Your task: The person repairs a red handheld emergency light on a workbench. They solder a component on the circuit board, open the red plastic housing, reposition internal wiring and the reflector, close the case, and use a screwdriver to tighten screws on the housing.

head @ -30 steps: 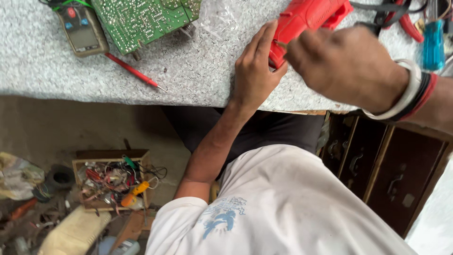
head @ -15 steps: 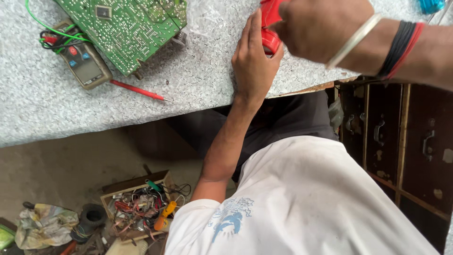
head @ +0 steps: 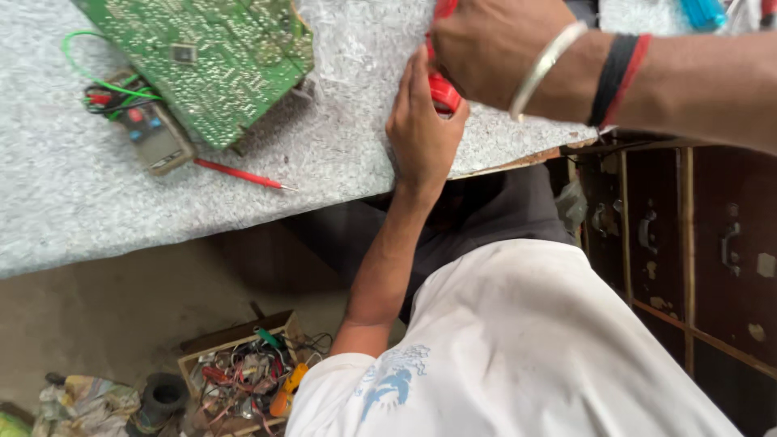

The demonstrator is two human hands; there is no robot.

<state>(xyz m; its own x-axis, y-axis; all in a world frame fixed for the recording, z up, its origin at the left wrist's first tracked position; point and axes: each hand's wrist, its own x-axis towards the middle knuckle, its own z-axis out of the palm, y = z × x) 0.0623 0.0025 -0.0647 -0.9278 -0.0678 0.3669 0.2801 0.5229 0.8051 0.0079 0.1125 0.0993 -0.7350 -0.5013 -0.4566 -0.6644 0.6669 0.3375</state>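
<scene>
While I watch from the head view, both hands close on a red plastic tool (head: 443, 91) at the near edge of the grey speckled surface (head: 81, 210): my left hand (head: 422, 129) cups it from below, my right hand (head: 494, 48), with a silver bangle at the wrist, grips it from above. Well apart to the left lie a green circuit board (head: 218, 65), a grey multimeter (head: 154, 137) and a red probe (head: 243, 174)

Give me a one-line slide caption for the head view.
Both hands, left hand and right hand, grip a red tool on a speckled table beside a green circuit board.
</scene>
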